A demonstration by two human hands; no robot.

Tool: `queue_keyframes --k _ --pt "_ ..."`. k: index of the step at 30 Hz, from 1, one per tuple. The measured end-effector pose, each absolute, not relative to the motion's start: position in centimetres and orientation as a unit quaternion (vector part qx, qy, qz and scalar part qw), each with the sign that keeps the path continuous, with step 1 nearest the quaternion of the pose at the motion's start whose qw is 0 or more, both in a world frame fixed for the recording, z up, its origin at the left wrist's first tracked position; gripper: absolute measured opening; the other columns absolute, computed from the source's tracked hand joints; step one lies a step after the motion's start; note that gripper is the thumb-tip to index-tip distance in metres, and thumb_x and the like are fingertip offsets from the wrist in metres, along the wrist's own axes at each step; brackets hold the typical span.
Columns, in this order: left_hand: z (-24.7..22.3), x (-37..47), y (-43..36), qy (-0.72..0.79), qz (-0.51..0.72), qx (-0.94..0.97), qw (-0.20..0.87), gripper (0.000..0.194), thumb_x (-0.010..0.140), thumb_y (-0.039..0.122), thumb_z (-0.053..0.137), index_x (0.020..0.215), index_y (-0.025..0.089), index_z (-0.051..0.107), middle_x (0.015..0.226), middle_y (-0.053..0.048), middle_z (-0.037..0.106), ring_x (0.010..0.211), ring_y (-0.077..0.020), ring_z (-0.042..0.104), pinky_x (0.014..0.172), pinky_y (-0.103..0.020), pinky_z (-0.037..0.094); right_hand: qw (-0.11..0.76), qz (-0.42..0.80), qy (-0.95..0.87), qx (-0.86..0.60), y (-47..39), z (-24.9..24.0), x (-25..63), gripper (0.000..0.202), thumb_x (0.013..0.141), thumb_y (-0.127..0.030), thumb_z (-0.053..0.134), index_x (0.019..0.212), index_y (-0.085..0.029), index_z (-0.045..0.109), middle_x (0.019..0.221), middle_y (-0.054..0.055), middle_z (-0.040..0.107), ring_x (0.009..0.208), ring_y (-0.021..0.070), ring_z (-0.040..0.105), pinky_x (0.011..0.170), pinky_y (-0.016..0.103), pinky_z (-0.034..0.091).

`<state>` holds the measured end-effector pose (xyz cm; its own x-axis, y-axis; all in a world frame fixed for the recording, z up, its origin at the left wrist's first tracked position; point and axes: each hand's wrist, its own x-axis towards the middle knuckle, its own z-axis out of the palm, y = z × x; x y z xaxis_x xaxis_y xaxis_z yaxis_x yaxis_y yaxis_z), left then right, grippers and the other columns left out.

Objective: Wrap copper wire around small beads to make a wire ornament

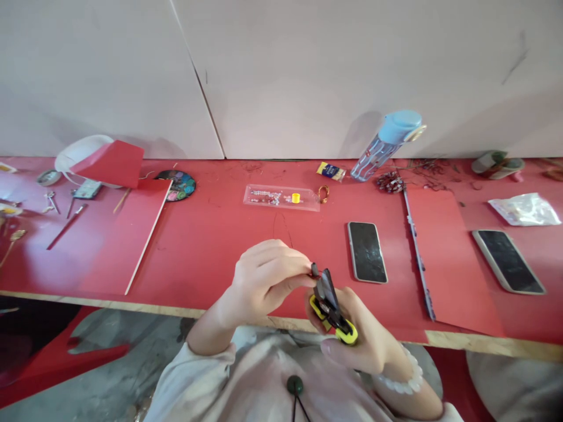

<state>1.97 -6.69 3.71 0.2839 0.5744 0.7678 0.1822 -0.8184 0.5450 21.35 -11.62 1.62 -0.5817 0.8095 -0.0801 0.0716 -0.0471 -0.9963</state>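
Note:
My right hand is closed round the yellow and black handles of a small tool, whose dark jaws point up and stand apart. My left hand pinches a small dark piece between thumb and fingertips, close beside the jaws. What the piece is made of is too small to tell. A thin dark thread loops on the red table just beyond my left hand. Farther back lies a clear tray with small beads and a yellow ring-shaped piece.
A phone lies right of my hands, with a blue bottle leaning behind it. Red boards and a second phone are at the right. Another red board and a pen are at the left.

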Motion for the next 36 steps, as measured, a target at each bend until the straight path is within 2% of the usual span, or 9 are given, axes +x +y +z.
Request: queue_keyframes --k 6,16,26,36 --pt "4.2 1.2 -6.4 0.247 0.543 0.8 0.066 0.008 0.096 0.018 0.067 0.09 0.015 0.063 0.075 -0.005 0.076 0.066 -0.0145 0.072 0.064 -0.028 0.063 0.257 0.64 -0.631 -0.356 -11.2 2.0 21.7 0.02 0.054 -0.019 0.051 0.072 -0.022 0.046 0.063 -0.006 0.046 0.054 0.009 0.037 0.049 0.024 0.029" --pt "5.2 -0.2 -6.9 0.272 0.498 0.823 -0.031 0.007 0.092 0.019 0.072 0.092 0.016 0.065 0.081 -0.004 0.077 0.069 -0.0147 0.069 0.068 -0.033 0.065 0.22 0.64 -0.639 -0.366 -11.5 2.0 22.3 0.023 0.057 -0.018 0.054 0.078 -0.022 0.047 0.066 -0.005 0.047 0.058 0.01 0.035 0.052 0.024 0.031" --pt "4.0 0.0 -6.5 0.259 0.531 0.807 -0.017 0.009 0.098 0.023 0.066 0.092 0.016 0.065 0.077 -0.004 0.076 0.068 -0.0134 0.069 0.067 -0.03 0.064 0.237 0.641 -0.643 -0.346 -11.5 2.0 22.0 0.023 0.057 -0.018 0.054 0.079 -0.021 0.049 0.069 -0.004 0.05 0.058 0.0103 0.04 0.054 0.024 0.035" --pt "3.8 0.6 -7.0 0.259 0.534 0.805 -0.006 0.01 0.098 0.023 0.065 0.091 0.016 0.064 0.084 -0.005 0.078 0.071 -0.0142 0.071 0.066 -0.03 0.063 0.259 0.647 -0.631 -0.341 -11.7 2.2 21.9 0.026 0.062 -0.019 0.058 0.086 -0.021 0.051 0.073 -0.003 0.052 0.06 0.0111 0.041 0.055 0.025 0.036"
